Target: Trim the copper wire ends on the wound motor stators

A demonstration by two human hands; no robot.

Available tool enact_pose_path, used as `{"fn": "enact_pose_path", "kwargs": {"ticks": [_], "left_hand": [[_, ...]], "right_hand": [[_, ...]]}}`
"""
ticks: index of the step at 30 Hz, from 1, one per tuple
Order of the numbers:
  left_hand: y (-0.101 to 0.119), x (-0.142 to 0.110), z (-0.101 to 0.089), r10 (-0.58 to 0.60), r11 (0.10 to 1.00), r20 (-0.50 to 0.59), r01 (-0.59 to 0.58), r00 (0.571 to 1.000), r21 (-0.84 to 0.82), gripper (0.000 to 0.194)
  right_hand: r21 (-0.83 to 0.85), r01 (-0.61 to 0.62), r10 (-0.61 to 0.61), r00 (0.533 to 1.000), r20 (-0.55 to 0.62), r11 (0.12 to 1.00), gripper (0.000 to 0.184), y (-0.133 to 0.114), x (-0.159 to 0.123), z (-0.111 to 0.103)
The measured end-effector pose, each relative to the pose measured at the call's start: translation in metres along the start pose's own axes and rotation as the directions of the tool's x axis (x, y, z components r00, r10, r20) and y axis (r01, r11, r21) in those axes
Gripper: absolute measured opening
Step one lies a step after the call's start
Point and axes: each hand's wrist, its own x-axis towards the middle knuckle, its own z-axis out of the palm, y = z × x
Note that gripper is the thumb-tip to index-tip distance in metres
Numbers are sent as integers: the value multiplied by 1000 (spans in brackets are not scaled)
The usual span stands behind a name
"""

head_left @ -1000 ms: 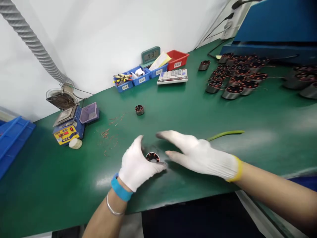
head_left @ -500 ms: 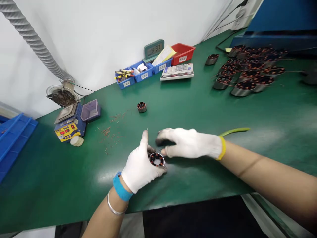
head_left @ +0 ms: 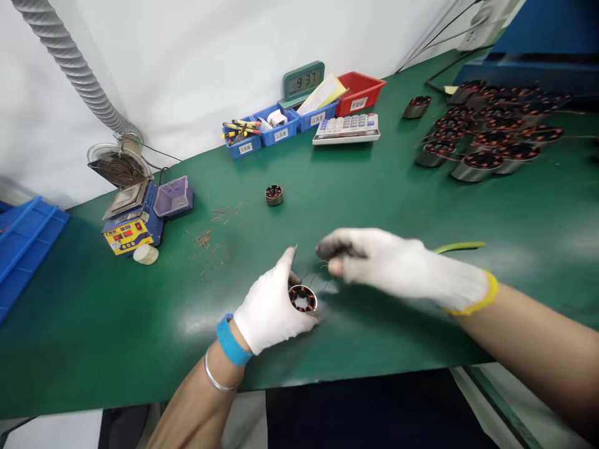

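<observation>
Green worktop (head_left: pixel 140 330) across most of the view, with blue housing (head_left: pixel 552 31) at the far right and a grey corrugated hose (head_left: pixel 75 68) at the upper left. Blue crate (head_left: pixel 28 249) at the left edge. Cluster of wound stators (head_left: pixel 496 128) at the far right, blurred, with one more just beside it.

White-gloved right hand (head_left: pixel 397 259) apart from the left, fingers curled and thumb near them; impossible to tell if pinching a wire. White-gloved left hand (head_left: pixel 274 312) clamped around the metal rim of a small wound stator (head_left: pixel 309 298), near the front edge of the worktop, open face up. Blue wristband (head_left: pixel 233 346) and silver bangle (head_left: pixel 218 377) on the left arm.

Toward the wall, blue unit with yellow control panel (head_left: pixel 131 221), three blue bins (head_left: pixel 281 134) in a row, red bin (head_left: pixel 369 96), white calculator (head_left: pixel 347 130) in front, digital clock (head_left: pixel 304 81) reading 9:37 behind. Purple tray (head_left: pixel 161 206) just beside the unit.

Smaller still: green handle (head_left: pixel 461 247) partly behind the right hand, white puck (head_left: pixel 146 254) near the unit, lone stator (head_left: pixel 274 197) upright beyond the hands. Finest of all, copper wire clippings (head_left: pixel 204 239) scattered left of the hands, and thin wires (head_left: pixel 324 267) between the held stator and the right fingertips.
</observation>
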Motion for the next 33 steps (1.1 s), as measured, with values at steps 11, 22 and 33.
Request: {"fn": "enact_pose_path", "kwargs": {"ticks": [11,22,33], "left_hand": [[-10,11,22,52,985,-369,-109,928,-135,9],[15,-2,15,-49,998,-245,58,968,27,63],[4,7,17,-87,969,-134,115,987,219,40]], "right_hand": [[24,-26,20,976,219,999,17,16,-14,33],[410,-108,26,980,199,906,18,13,12,26],[381,-146,-57,879,473,913,34,9,31,4]]}}
